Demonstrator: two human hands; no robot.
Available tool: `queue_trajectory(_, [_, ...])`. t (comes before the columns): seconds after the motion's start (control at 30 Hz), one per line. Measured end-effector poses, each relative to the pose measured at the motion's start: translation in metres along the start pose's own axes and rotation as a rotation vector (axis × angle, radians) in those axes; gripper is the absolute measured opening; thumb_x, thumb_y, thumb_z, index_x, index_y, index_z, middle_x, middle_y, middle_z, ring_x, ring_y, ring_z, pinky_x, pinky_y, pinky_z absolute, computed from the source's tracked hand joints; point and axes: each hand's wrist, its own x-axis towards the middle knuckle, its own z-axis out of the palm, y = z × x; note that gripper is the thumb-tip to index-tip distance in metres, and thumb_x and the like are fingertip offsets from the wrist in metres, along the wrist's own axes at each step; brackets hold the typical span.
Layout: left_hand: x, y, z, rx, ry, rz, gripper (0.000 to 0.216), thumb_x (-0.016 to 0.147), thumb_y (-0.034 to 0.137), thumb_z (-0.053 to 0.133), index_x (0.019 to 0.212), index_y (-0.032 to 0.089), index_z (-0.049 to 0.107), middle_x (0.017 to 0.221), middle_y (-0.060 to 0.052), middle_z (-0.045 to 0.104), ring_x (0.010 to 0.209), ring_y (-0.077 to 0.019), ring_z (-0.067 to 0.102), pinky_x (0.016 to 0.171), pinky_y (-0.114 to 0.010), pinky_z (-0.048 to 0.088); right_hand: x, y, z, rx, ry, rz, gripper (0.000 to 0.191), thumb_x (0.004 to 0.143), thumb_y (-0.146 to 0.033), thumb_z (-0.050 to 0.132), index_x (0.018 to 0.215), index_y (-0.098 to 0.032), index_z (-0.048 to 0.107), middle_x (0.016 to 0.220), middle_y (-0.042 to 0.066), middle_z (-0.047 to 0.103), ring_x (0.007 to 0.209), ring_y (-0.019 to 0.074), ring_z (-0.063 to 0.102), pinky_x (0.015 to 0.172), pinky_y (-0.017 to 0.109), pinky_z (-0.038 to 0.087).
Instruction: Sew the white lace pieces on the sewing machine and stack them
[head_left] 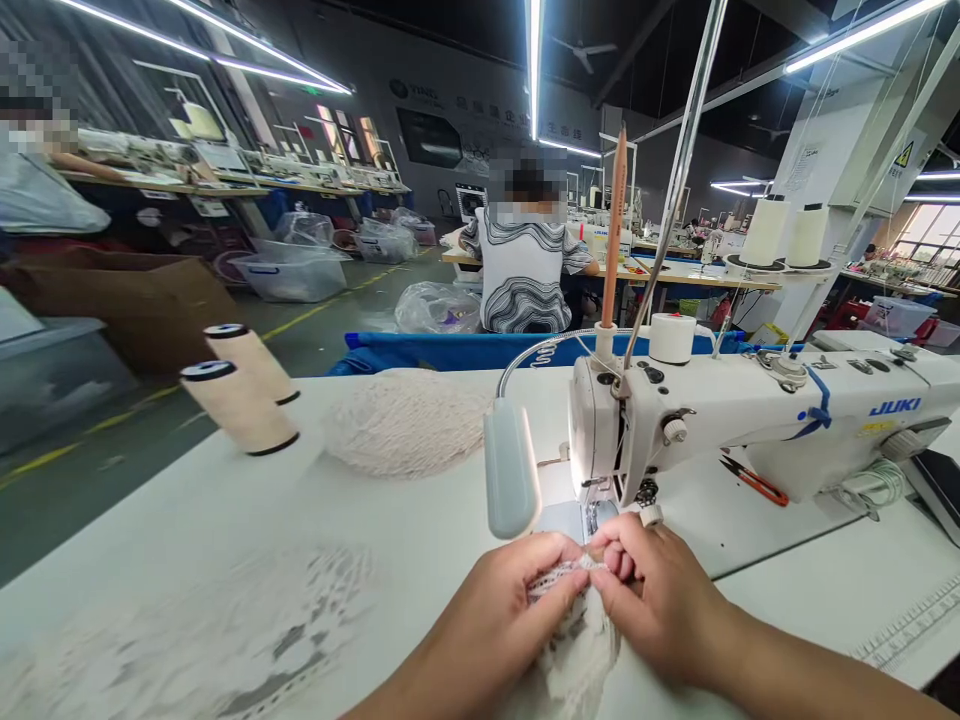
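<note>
Both hands meet just in front of the needle area of a white sewing machine. My left hand pinches a piece of white lace between thumb and fingers. From the other side, my right hand is closed on the same lace, its fingertips almost touching the left ones. The lace hangs down toward me between the wrists, partly hidden by the hands. A grey lamp head hangs just above and left of the fingers.
More lace lies spread at the table's left, and a lace heap sits farther back. Two cream thread cones stand at the far left edge. Orange thread snips rest on the machine bed; a clear ruler lies right. A person sits ahead.
</note>
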Motion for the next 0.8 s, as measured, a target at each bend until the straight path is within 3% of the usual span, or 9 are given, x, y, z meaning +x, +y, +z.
queue_trajectory(0.37, [-0.0016,-0.0029,0.0034,0.011,-0.004,0.059,0.041,0.101,0.052,0.047,0.084,0.022,0.069,0.080,-0.001,0.072,0.075,-0.0201,0.063,0.067,-0.030,0.045,0.0023,0.0008,0.0033,-0.026,0.074,-0.109,0.009,0.099,-0.018,0.051,0.094,-0.023,0.056,0.078,-0.001,0.063,0.068,0.0165,0.057,0.066,0.027,0.041])
queue_trajectory(0.57, [-0.0013,-0.0002,0.0039,-0.111,-0.050,0.037,0.034,0.098,0.051,0.053,0.112,0.024,0.068,0.077,0.004,0.059,0.069,-0.0172,0.051,0.063,-0.028,0.040,0.0033,0.0022,0.0050,-0.050,0.109,-0.153,0.008,0.098,-0.018,0.051,0.093,-0.022,0.056,0.075,-0.003,0.061,0.065,0.0154,0.056,0.063,0.027,0.039])
queue_trajectory(0.8, [0.0014,-0.0017,0.0034,-0.111,-0.038,-0.031,0.036,0.095,0.055,0.053,0.089,0.023,0.067,0.071,0.004,0.050,0.068,-0.0171,0.046,0.062,-0.028,0.036,0.0032,0.0018,0.0035,0.002,0.088,-0.095,0.009,0.099,-0.020,0.051,0.093,-0.023,0.058,0.076,-0.002,0.061,0.068,0.0163,0.056,0.066,0.028,0.040])
